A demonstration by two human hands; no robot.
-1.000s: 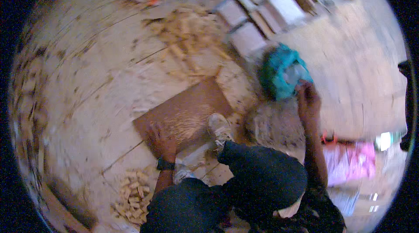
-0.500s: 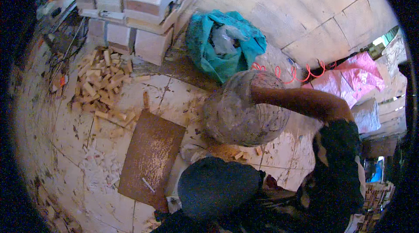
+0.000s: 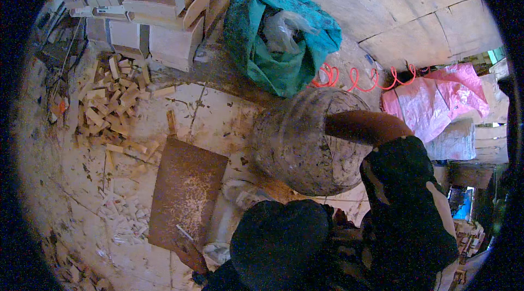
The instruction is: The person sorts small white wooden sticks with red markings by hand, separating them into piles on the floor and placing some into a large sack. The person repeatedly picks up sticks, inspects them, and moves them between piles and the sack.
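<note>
At the lower centre of the frame the person's dark-trousered knees fill the foreground. The left hand (image 3: 188,250) rests at the near edge of a brown board (image 3: 185,195) lying flat on the floor; whether its fingers are spread or closed around the thin pale stick beside them cannot be told.

The right forearm reaches from the dark sleeve at lower right into the mouth of a large, dusty, translucent plastic sack (image 3: 303,138) at centre frame; the right hand is hidden inside it, so its grip cannot be told. The sack stands just right of the board, apart from it.

Left of the board, small pale wood chips lie scattered, and farther up-left sits a heap of wood offcuts (image 3: 112,97). Bare floor lies open between the board, the heap and the sack.

Beyond the sack a teal cloth bundle (image 3: 278,40) holds clear plastic. A red coiled hose (image 3: 355,78) runs right toward a pink woven bag (image 3: 436,100). Pale stacked blocks (image 3: 147,2) close off the upper left.
</note>
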